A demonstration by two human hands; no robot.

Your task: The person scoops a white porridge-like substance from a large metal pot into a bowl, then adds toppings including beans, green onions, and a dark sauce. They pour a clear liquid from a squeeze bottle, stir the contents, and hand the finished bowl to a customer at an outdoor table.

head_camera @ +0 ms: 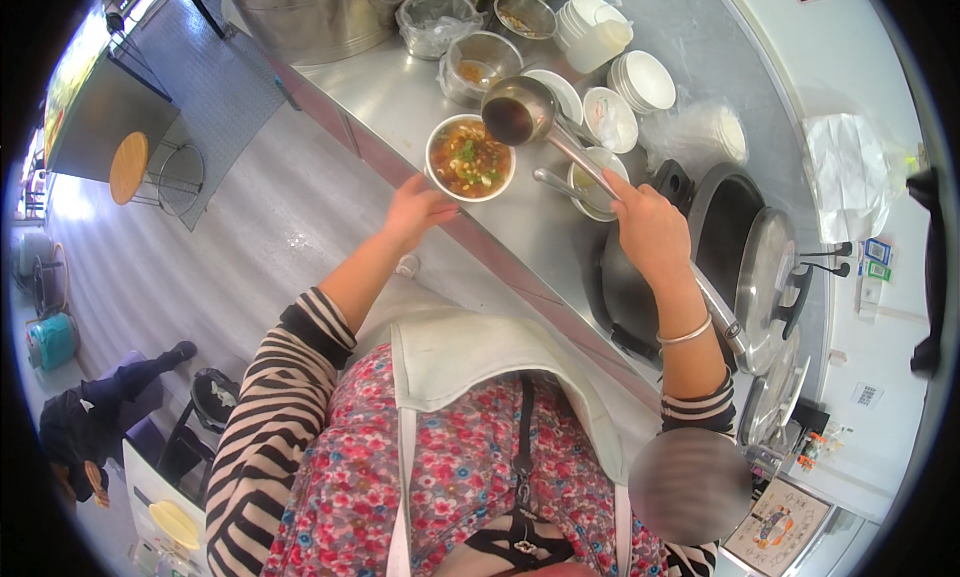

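Observation:
My right hand (654, 228) grips the long handle of a steel ladle (577, 153), which runs back under my wrist. Dark liquid lies in the ladle's bowl, held over the right rim of a white bowl (431, 173). This bowl, on the steel counter's edge, is full of reddish-brown soup (461, 153) topped with chopped green herbs and pale nut-like pieces. Just below its left rim is my left hand (416, 213), empty, fingers spread; whether a fingertip touches the rim I cannot tell. Behind the ladle handle, a small bowl (606, 164) holds a spoon (555, 181).
Tubs of ingredients (480, 55) and stacked white bowls (649, 81) crowd the counter's back. A black pan (637, 299) and steel lids (765, 277) stand right. A large steel pot (322, 21) is at the far left; a round stool (129, 168) and a seated person (97, 412) are beyond.

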